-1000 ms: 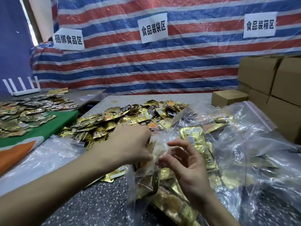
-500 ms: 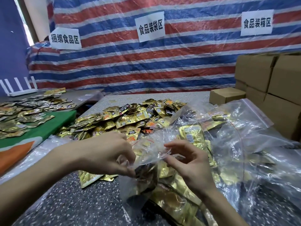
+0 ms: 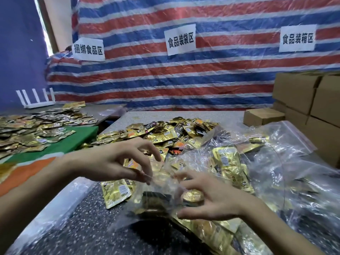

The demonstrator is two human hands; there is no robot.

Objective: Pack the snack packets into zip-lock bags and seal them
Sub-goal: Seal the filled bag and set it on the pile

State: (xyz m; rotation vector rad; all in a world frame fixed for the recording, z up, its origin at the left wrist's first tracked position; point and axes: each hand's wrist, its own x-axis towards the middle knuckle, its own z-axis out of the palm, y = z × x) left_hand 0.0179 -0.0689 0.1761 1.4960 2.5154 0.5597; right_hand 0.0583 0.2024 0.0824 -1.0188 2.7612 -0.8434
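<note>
**Filling done, bag mouth pinched for sealing**

Head view: the left hand (image 3: 114,162), which was pushing packets in a second ago, now pinches the zip-lock bag (image 3: 161,181) at its mouth. The right hand (image 3: 211,197) grips the other side. Snack packets (image 3: 192,195) sit inside. Sealing is likely next.

Nearby are a loose pile (image 3: 165,131) and a stray packet (image 3: 116,192) just beside the bag. Filled bags (image 3: 276,172) crowd the right.

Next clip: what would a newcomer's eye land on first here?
The left hand and right hand, low centre, both holding a clear zip-lock bag with gold packets inside. Behind them a heap of gold snack packets lies on the speckled table, and a red, white and blue striped tarp bearing three white signs fills the back.
</note>
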